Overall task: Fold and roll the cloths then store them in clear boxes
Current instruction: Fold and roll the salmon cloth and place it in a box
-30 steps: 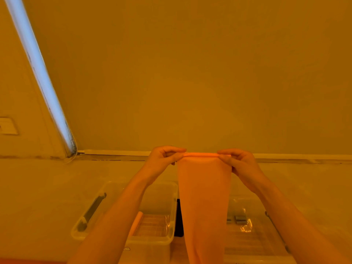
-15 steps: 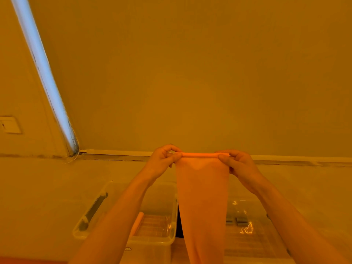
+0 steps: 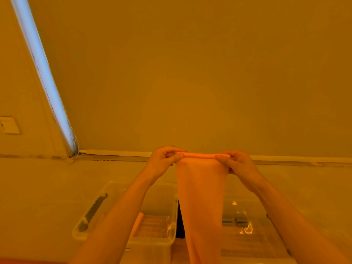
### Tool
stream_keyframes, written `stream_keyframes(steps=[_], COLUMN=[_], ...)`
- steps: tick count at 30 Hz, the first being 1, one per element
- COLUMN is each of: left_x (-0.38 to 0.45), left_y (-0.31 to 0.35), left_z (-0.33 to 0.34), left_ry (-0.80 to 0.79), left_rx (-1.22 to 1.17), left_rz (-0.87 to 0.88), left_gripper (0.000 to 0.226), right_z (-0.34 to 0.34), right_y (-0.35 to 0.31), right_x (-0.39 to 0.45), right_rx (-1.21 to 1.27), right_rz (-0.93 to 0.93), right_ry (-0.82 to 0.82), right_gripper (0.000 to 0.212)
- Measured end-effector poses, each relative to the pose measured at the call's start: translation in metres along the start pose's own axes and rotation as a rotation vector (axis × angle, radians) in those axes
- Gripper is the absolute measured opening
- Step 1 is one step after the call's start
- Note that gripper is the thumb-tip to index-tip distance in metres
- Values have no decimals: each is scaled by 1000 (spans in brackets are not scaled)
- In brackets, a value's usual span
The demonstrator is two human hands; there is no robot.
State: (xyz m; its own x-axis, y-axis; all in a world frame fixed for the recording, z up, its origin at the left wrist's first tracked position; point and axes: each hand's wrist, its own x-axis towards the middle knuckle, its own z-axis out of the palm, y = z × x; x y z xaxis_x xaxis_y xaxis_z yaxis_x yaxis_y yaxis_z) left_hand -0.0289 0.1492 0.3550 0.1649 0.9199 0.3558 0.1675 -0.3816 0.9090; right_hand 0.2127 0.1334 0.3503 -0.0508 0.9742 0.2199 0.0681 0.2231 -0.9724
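Two clear boxes are sitting side by side on the floor [image 3: 38, 187] near the bottom of the head view. The left clear box [image 3: 167, 239] is standing open, showing a dark handle [image 3: 94, 210] along its left rim, and a rolled cloth [image 3: 137, 223] is lying inside it against the left side. The right clear box [image 3: 251, 241] is partly hidden behind the hanging cloth and the right forearm; two small grey clips [image 3: 235, 221] are showing on it, and whether it is lidded cannot be told. A dark gap is separating the two boxes.

Beyond the boxes, bare floor is running to a pale skirting strip [image 3: 118, 153] at the foot of the wall [image 3: 190, 73]. A bright vertical strip [image 3: 42, 73] is slanting down to the left corner, with a wall switch plate [image 3: 9, 125] left of it.

Both arms are reaching forward, with the hands raised level above the boxes. The left hand [image 3: 163, 161] is pinching the left end of the cloth's rolled top edge between thumb and curled fingers. The right hand [image 3: 238, 164] is pinching the right end likewise. The orange cloth [image 3: 202, 197] is hanging in the air from that rolled edge, draping between the forearms and over the gap between the boxes, its lower end leaving the view.
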Motion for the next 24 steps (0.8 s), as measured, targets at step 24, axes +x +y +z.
stream_keyframes(steps=[24], left_x=[3], left_y=[-7], left_z=[-5], left_ry=[-5], left_rx=[-112], left_rz=[-85], left_gripper=[23], right_z=[-4], right_y=[4], right_x=[3], right_rx=[89], right_rz=[27], right_ry=[-55], right_gripper=[25])
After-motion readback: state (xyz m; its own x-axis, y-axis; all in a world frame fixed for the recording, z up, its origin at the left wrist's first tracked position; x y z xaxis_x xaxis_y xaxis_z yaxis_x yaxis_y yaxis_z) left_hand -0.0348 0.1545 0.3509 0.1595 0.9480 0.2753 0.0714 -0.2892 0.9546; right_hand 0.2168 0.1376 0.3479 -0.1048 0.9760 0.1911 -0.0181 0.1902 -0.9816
